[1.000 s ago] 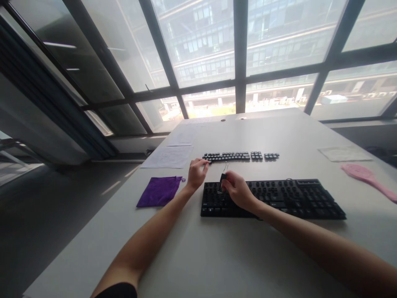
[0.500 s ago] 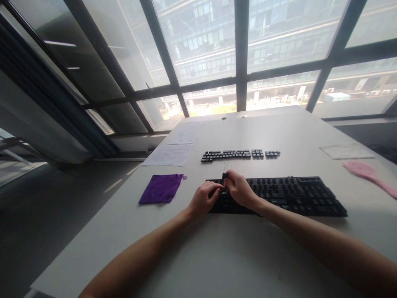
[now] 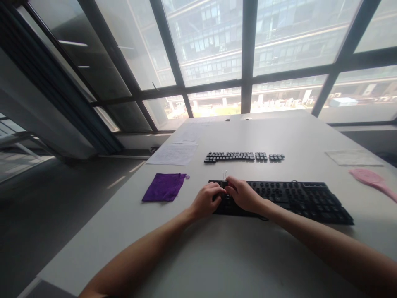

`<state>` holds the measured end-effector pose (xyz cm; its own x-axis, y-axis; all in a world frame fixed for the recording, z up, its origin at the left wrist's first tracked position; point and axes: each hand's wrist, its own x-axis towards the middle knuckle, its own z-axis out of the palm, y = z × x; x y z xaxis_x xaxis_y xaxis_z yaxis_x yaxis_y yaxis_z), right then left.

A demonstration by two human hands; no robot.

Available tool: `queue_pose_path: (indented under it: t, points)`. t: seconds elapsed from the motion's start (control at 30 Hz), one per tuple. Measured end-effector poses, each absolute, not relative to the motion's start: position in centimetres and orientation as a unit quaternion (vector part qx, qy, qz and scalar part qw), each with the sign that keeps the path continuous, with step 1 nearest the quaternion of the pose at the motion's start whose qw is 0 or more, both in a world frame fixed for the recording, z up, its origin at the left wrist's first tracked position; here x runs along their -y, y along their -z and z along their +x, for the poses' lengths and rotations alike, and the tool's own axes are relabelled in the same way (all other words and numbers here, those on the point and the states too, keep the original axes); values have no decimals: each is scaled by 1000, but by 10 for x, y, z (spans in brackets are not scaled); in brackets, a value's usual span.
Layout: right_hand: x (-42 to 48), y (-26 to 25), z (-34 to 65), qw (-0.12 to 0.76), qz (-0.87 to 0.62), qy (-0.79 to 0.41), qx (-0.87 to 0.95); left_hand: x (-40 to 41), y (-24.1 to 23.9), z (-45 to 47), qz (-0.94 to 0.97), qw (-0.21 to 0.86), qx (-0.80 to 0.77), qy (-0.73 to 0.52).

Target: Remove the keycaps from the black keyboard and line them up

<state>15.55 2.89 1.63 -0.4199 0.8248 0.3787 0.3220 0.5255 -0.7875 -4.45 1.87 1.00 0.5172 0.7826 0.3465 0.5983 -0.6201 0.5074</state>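
A black keyboard [image 3: 297, 203] lies on the table, with keycaps off many of its keys. My right hand [image 3: 245, 194] is closed over its left part, pinching a small black tool with two thin wire prongs [image 3: 224, 175] that point up. The tool's body is mostly hidden by my fingers. My left hand [image 3: 204, 200] rests on the keyboard's left end, fingers bent together and tips against my right fingertips. Whatever those left fingers hold is hidden. Behind the keyboard, removed keycaps [image 3: 229, 156] stand in rows, split into one long group and two small ones.
A purple cloth pouch [image 3: 164, 187] lies to the left, with paper sheets [image 3: 173, 154] behind it. On the right are a pink brush-shaped object [image 3: 369, 177] and a flat pale packet [image 3: 353, 157]. Windows [image 3: 214, 54] rise beyond the white table [image 3: 269, 130].
My right hand has lowered slightly with the tool, which now sits closer to the keyboard. My left hand has stayed at the keyboard's left end. The whole view has shifted a little.
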Motion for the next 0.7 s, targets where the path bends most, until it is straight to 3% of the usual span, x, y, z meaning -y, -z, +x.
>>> queue_pose_path:
  t: [0.7]
  points:
    - [-26,-15,158,378,-394,-293,785,-20,-12,-43,860,164,-400,-271]
